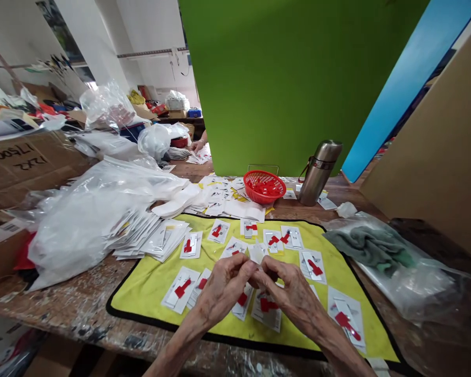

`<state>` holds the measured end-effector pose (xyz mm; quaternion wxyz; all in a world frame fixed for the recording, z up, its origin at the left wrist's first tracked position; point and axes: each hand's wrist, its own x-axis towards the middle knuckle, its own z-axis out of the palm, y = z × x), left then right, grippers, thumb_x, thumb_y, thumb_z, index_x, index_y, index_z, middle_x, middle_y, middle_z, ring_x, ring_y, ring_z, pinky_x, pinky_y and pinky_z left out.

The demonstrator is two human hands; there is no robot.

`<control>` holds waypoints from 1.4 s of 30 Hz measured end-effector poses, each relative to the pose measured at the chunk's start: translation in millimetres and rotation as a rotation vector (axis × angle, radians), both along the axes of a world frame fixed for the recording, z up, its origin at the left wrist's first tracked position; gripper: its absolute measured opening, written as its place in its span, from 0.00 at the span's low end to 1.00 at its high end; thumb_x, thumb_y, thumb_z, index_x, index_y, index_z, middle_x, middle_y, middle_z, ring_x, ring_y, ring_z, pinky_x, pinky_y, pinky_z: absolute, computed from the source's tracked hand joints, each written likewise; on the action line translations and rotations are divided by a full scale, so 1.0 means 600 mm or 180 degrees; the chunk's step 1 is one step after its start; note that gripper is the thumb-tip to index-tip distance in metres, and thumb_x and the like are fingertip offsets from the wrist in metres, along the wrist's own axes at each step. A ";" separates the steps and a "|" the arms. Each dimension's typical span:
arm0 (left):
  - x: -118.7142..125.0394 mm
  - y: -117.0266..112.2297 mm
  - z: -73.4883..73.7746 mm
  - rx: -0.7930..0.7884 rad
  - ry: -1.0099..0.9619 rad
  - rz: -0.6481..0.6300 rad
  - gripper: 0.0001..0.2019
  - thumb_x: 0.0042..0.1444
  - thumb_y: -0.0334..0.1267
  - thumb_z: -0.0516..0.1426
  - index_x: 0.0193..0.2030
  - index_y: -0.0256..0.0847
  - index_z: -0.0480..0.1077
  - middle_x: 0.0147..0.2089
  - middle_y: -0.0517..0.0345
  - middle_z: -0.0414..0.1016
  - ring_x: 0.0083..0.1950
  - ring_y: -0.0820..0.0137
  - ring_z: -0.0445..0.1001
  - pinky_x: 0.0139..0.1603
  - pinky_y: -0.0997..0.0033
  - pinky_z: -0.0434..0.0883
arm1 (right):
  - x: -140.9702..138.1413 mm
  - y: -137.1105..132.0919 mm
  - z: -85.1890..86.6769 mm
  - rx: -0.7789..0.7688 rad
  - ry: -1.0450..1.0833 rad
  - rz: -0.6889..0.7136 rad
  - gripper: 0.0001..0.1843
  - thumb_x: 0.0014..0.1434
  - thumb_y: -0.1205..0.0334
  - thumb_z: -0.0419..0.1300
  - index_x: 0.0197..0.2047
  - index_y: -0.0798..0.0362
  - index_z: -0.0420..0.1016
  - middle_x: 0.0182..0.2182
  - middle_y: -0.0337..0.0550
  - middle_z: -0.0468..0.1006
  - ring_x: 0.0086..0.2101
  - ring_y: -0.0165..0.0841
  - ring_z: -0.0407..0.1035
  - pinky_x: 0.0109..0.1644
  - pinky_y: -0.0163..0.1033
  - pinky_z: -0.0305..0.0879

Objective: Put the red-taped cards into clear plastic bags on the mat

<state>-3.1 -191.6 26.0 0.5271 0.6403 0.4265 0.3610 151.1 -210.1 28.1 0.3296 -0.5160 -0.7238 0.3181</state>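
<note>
My left hand (223, 288) and my right hand (288, 290) meet fingertip to fingertip over a yellow mat (149, 285) with a black border. Between the fingertips both pinch a small clear packet (258, 255) that sticks up a little. Several small clear packets with red pieces lie spread over the mat, one (180, 289) left of my left hand and one (347, 317) at the right. More packets lie partly hidden under my hands.
A stack of packets (141, 235) and large clear plastic bags (90, 209) lie at the left. A red basket (264, 186) and a steel flask (317, 172) stand behind the mat. A bagged green cloth (371, 246) lies right. Another person's hand (198, 145) works at the far table.
</note>
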 end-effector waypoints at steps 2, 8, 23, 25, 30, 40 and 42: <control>-0.003 -0.009 -0.001 -0.0105 0.0013 0.0004 0.16 0.58 0.47 0.49 0.25 0.39 0.64 0.25 0.61 0.67 0.27 0.74 0.64 0.29 0.75 0.62 | 0.004 -0.006 0.000 -0.0109 0.0118 0.0068 0.18 0.64 0.53 0.47 0.24 0.52 0.58 0.21 0.34 0.64 0.24 0.27 0.58 0.29 0.32 0.54; 0.011 -0.038 -0.015 0.0702 0.0997 0.0616 0.13 0.55 0.40 0.48 0.20 0.41 0.58 0.20 0.63 0.61 0.24 0.74 0.60 0.29 0.73 0.59 | -0.008 -0.030 -0.033 0.0755 -0.0543 -0.0303 0.14 0.64 0.62 0.46 0.27 0.52 0.64 0.23 0.37 0.69 0.25 0.30 0.64 0.30 0.34 0.58; 0.036 -0.065 -0.036 0.0932 0.1270 0.1054 0.09 0.51 0.40 0.48 0.22 0.44 0.58 0.17 0.61 0.64 0.20 0.71 0.62 0.25 0.72 0.58 | -0.033 -0.068 -0.053 0.2650 -0.1522 -0.1017 0.15 0.63 0.74 0.42 0.46 0.57 0.66 0.30 0.47 0.74 0.30 0.37 0.70 0.35 0.40 0.66; 0.038 -0.066 -0.037 0.1106 0.1347 0.0989 0.09 0.52 0.39 0.48 0.21 0.45 0.57 0.16 0.62 0.63 0.19 0.72 0.61 0.23 0.73 0.56 | -0.031 -0.066 -0.056 0.2597 -0.1485 -0.1030 0.14 0.62 0.74 0.43 0.41 0.54 0.66 0.27 0.44 0.73 0.28 0.36 0.69 0.33 0.40 0.66; 0.034 -0.072 -0.046 0.1443 0.1925 0.0769 0.11 0.53 0.37 0.48 0.20 0.44 0.57 0.14 0.63 0.60 0.16 0.73 0.58 0.21 0.72 0.52 | -0.015 -0.059 -0.060 0.2357 -0.1279 -0.1357 0.12 0.60 0.74 0.44 0.34 0.52 0.65 0.23 0.42 0.70 0.26 0.36 0.68 0.30 0.39 0.67; 0.039 -0.065 -0.025 0.0685 0.1483 0.0550 0.10 0.52 0.44 0.53 0.25 0.44 0.69 0.22 0.59 0.69 0.25 0.68 0.67 0.29 0.69 0.63 | 0.054 -0.061 -0.035 0.0171 -0.0248 -0.0811 0.10 0.56 0.60 0.54 0.39 0.49 0.74 0.36 0.44 0.78 0.38 0.40 0.72 0.42 0.43 0.69; 0.022 -0.051 -0.020 0.0511 0.0901 0.0973 0.16 0.46 0.50 0.60 0.39 0.44 0.73 0.37 0.54 0.75 0.37 0.64 0.71 0.38 0.65 0.68 | 0.068 -0.062 -0.025 -0.0464 0.0097 -0.0932 0.12 0.55 0.53 0.57 0.38 0.50 0.76 0.33 0.45 0.78 0.36 0.41 0.72 0.39 0.42 0.70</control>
